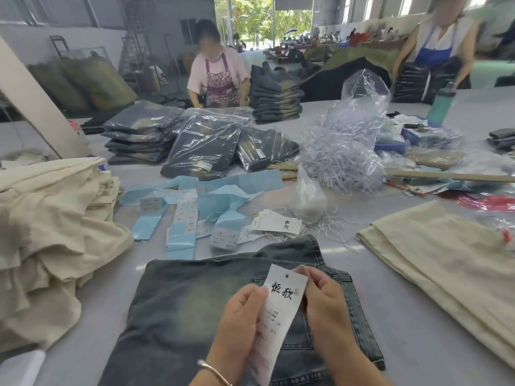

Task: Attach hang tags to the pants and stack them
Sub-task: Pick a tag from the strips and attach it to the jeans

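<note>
So we're at the tagging step here, with one white hang tag (281, 307) held up over the folded faded jeans (195, 316) that lie flat on the grey table (390, 274) right in front of us at 6 o'clock. Our left hand (239, 321) pinches the tag's left edge and our right hand (326, 299) pinches its top right corner, just beside the punched hole, so both are closed on the tag and neither is free. No string through that hole yet as far as we can tell, though the lower part of the tag is blurry. The loose white strings (328, 221) are at about 1 o'clock, next to the spare tags (276, 222) at 12. We'd guess the next move needs one hand to let go and fetch a string, thread it through the hole, then loop it onto the waistband. A stack of bare jeans (276, 93) sits far off at 12 o'clock, and bagged jeans (203, 146) at 11.
</note>
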Demonstrator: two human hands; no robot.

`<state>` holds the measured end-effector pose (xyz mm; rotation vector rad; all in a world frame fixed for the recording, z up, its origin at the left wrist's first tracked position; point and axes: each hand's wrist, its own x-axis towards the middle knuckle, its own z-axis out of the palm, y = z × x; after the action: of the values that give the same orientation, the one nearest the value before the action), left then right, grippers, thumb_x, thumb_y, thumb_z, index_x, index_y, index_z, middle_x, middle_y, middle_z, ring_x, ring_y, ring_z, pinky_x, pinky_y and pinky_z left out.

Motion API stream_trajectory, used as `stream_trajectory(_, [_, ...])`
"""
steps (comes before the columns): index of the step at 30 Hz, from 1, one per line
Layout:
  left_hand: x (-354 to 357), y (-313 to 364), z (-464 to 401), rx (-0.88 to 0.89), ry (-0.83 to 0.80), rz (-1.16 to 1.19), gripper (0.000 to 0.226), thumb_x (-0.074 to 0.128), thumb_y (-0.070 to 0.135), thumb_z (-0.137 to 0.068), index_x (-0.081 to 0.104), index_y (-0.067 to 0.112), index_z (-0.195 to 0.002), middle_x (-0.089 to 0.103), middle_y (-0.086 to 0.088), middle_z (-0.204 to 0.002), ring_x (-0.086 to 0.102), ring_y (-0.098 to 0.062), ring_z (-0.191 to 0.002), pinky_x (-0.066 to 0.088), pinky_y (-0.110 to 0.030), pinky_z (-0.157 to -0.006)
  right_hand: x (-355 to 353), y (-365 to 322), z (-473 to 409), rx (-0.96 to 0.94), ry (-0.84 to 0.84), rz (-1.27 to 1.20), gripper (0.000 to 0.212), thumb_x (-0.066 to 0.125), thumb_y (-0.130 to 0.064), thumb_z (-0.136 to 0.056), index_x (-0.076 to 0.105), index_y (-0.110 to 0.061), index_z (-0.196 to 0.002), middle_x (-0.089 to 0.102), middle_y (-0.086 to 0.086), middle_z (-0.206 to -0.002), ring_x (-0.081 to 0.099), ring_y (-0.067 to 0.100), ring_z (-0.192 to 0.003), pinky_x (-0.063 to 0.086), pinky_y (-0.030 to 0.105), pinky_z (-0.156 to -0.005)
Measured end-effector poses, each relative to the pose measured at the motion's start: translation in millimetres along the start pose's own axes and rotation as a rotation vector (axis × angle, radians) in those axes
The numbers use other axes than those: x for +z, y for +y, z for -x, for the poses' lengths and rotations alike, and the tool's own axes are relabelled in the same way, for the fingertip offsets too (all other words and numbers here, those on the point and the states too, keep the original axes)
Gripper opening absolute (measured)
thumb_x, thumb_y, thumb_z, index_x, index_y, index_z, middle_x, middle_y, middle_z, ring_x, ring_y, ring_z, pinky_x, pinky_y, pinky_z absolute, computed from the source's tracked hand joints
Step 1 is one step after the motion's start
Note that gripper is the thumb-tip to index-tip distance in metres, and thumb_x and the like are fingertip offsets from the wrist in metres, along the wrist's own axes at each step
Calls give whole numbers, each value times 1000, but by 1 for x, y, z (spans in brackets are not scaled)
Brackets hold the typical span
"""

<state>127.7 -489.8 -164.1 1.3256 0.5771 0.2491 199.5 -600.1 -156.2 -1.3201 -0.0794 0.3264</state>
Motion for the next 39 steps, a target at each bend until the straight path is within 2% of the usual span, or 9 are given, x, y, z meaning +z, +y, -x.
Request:
stream_trajectory(3, [-16, 4, -5, 194, 73, -284, 25, 64, 27, -91, 59, 19, -68, 70, 6, -94, 65, -17, -77, 55, -36, -70, -19, -13, -2, -226, 14, 259, 27, 60, -33, -87, 74, -15, -72, 53, 1, -47, 39, 16, -46, 29, 26, -44])
stream_trajectory(6, [-25, 17, -6, 332, 97, -370, 19, 70, 25, -87, 61, 20, -72, 73, 5, -81, 66, -13, -67, 54, -35, -62, -30, -27, 2, -317, -50, 348, 22, 69, -37, -75, 75, -17, -68, 43, -5, -40, 29, 9, -41, 23, 21, -42])
stream_trajectory(9, [-21, 23, -2, 472, 134, -391, 22, 75, 22, -81, 58, 17, -68, 69, 7, -67, 61, -7, -57, 49, -26, -55, -30, -37, 6, -422, -156, 596, 32, 65, -43, -81, 70, -16, -65, 41, -12, -39, 29, 5, -39, 23, 19, -44])
stream_trajectory(12, [-13, 24, 3, 550, 112, -403, 22, 77, 17, -77, 57, 21, -68, 70, 9, -67, 62, -4, -55, 47, -17, -52, -22, -41, 10, -462, -285, 1082, 29, 49, -41, -97, 56, -27, -73, 50, -20, -57, 43, 1, -55, 29, 19, -53])
stream_trajectory(14, [-9, 25, 6, 574, 55, -372, 18, 74, 18, -73, 58, 26, -75, 72, 7, -73, 67, -9, -62, 53, -23, -56, -15, -42, 13, -447, -316, 1186, 22, 43, -33, -101, 47, -33, -79, 51, -22, -76, 47, 2, -70, 31, 20, -61])
stream_trajectory(20, [-6, 31, 12, 516, -145, -258, 46, 64, 19, -67, 64, 40, -107, 76, 0, -97, 73, -22, -84, 61, -44, -69, -4, -50, 16, -346, -291, 1163, 34, 37, -30, -101, 41, -26, -68, 51, -11, -70, 45, 5, -65, 37, 27, -64])
stream_trajectory(26, [-7, 34, 16, 510, -160, -325, 54, 55, 3, -69, 68, 40, -106, 75, 1, -97, 71, -21, -84, 59, -49, -73, -2, -57, 13, -250, -367, 1088, 36, 44, -27, -99, 49, -21, -64, 51, -10, -62, 42, 4, -58, 38, 31, -62])
stream_trajectory(33, [-3, 34, 19, 528, -150, -319, 50, 54, 3, -68, 70, 38, -100, 75, 2, -92, 69, -16, -74, 57, -36, -66, -5, -59, 11, -253, -371, 1171, 33, 45, -29, -97, 56, -15, -69, 54, -7, -64, 47, 11, -63, 42, 37, -65])
stream_trajectory(39, [-3, 35, 16, 488, -167, -108, 22, 52, 6, -93, 72, 12, -98, 75, -10, -94, 70, -21, -85, 52, -26, -65, -11, -54, 9, -307, -385, 1080, 22, 55, -26, -95, 66, -19, -77, 59, -13, -62, 46, -1, -53, 29, 22, -51])
